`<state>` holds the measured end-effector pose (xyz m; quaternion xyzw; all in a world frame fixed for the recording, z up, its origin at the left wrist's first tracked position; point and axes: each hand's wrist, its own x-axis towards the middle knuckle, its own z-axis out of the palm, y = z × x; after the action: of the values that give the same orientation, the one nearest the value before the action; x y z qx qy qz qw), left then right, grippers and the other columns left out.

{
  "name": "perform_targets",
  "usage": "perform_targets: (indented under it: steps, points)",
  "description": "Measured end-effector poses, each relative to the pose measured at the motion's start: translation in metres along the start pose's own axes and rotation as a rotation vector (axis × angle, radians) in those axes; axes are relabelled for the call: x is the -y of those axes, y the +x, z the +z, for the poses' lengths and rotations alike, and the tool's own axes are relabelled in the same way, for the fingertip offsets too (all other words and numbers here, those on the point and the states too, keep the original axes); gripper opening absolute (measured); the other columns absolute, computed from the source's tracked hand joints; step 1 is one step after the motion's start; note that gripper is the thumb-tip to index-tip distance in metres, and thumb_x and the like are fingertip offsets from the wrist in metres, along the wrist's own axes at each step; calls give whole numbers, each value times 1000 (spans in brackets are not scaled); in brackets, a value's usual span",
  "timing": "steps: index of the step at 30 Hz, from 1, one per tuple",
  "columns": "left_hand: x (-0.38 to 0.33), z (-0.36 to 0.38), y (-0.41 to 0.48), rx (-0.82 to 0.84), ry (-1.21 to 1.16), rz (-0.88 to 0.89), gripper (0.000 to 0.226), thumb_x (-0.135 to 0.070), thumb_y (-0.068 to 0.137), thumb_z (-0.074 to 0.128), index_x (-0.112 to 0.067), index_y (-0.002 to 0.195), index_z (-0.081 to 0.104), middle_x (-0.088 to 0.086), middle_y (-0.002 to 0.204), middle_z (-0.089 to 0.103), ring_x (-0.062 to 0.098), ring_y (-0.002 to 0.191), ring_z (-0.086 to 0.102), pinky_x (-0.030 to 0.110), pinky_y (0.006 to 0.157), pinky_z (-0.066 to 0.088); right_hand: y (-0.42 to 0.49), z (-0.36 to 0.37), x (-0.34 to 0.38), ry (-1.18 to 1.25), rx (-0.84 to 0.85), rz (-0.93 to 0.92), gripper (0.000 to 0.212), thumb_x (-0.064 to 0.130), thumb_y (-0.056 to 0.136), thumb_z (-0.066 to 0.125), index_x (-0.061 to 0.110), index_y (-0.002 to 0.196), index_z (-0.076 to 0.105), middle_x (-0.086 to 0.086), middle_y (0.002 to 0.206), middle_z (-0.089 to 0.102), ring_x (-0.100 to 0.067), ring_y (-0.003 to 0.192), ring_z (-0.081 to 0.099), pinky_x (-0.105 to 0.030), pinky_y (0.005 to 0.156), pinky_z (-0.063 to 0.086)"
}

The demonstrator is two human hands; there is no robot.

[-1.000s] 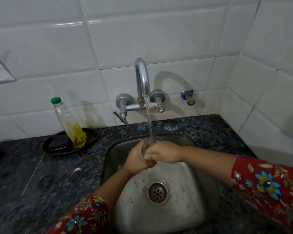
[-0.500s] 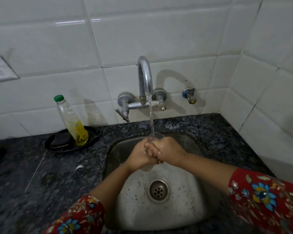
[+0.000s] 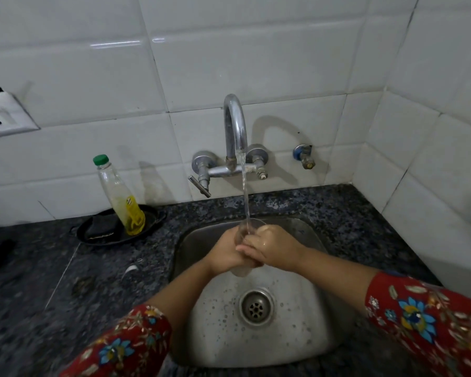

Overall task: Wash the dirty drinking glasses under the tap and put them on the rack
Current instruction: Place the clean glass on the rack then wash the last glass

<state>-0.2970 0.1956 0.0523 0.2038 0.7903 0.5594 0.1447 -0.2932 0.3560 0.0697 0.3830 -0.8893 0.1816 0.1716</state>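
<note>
Reading from left to right: a white wall socket (image 3: 4, 115) is set in the tiled wall (image 3: 256, 58) at the far left edge, above a dark speckled stone tabletop (image 3: 65, 295). A clear plastic bottle (image 3: 121, 197) with a green cap, holding a little yellow liquid, stands tilted in a shallow black dish (image 3: 93, 235) near the wall. The left sleeve (image 3: 120, 346), red with a flower print, enters from the lower edge, and its bare forearm reaches over the steel sink (image 3: 297, 341). The left hand (image 3: 225, 254) grips a drinking glass (image 3: 254, 225) from the left, fingers curled round its side. The glass is held above the basin, clear of the drain (image 3: 256, 307), with its mouth up and tipped toward the wall. A chrome tap (image 3: 234, 129) with a curved spout stands on the wall directly behind, and its thin water stream (image 3: 244, 186) falls into the mouth of the glass. The right hand (image 3: 276, 248) grips the same glass from the right, its wet fingers lying over those of the left hand. A small blue-collared valve (image 3: 305, 157) projects from the tiles beside the tap. The right sleeve (image 3: 430, 319) crosses the lower right corner.
</note>
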Motion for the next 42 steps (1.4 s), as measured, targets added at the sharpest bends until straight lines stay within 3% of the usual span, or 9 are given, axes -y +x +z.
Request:
perform_targets:
  steps: [5, 11, 18, 23, 26, 30, 33, 36, 42]
  points:
    - [8, 21, -9, -447, 373, 37, 35, -45, 71, 66, -35, 103, 59, -14, 97, 68, 3, 92, 64, 28, 83, 53, 12, 4, 20, 370, 247, 454, 39, 37, 97, 44, 21, 63, 52, 0, 68, 58, -20, 71, 58, -34, 66, 43]
    - [16, -9, -1, -21, 254, -2, 54, -23, 62, 86, -21, 111, 62, -5, 109, 68, 14, 106, 65, 30, 95, 51, 1, -14, -2, -13, 389, -116, 45, 44, 97, 31, 17, 82, 64, -7, 80, 68, -25, 71, 63, -36, 66, 51]
    - [17, 25, -13, -475, 252, 9, 44, -33, 60, 82, -28, 97, 59, -9, 91, 70, 2, 86, 67, 33, 75, 57, 17, 5, 22, 234, 151, 435, 47, 41, 97, 43, 8, 71, 66, -13, 79, 71, -29, 77, 65, -40, 78, 50]
    - [10, 1, -7, -60, -31, 8, 48, 1, 58, 85, -4, 101, 63, -2, 93, 72, 13, 91, 69, 30, 79, 55, 2, 9, 10, 370, -4, 257, 48, 44, 95, 38, 11, 82, 70, -7, 76, 73, -19, 69, 69, -39, 71, 54]
    - [2, 10, -15, -152, -34, -31, 47, 2, 60, 81, -7, 103, 64, -7, 92, 73, 10, 92, 69, 27, 79, 55, 8, 14, 19, 375, -53, 409, 55, 49, 95, 35, 14, 72, 69, -4, 67, 71, -18, 66, 67, -38, 71, 53]
    - [-4, 14, -32, -256, 521, -277, 74, -35, 58, 76, -32, 126, 46, -8, 102, 69, 15, 90, 67, 35, 77, 56, 20, 22, 32, 651, 97, 868, 55, 41, 100, 36, 12, 62, 63, -2, 56, 63, -17, 55, 61, -27, 59, 49]
    - [-16, 11, -36, -60, 1025, -339, 71, -43, 64, 76, -25, 125, 44, 1, 107, 66, 24, 93, 66, 34, 72, 51, 16, 39, 33, 1149, 91, 1274, 47, 34, 101, 34, 2, 79, 61, -10, 58, 60, -22, 54, 56, -27, 52, 45]
    - [-24, 12, -35, 198, 1339, -439, 70, -48, 69, 77, -21, 126, 48, 3, 113, 65, 23, 100, 64, 35, 77, 49, 7, 60, 43, 1484, 39, 1539, 42, 19, 99, 31, 9, 61, 48, -4, 39, 47, -20, 47, 40, -27, 48, 38]
    - [-34, 10, -30, 434, 1309, -594, 84, -52, 72, 75, -22, 141, 38, 3, 131, 57, 24, 116, 58, 37, 89, 46, -4, 81, 54, 1713, -27, 1673, 50, 2, 91, 25, 10, 44, 39, -2, 32, 37, -15, 25, 34, -22, 36, 31]
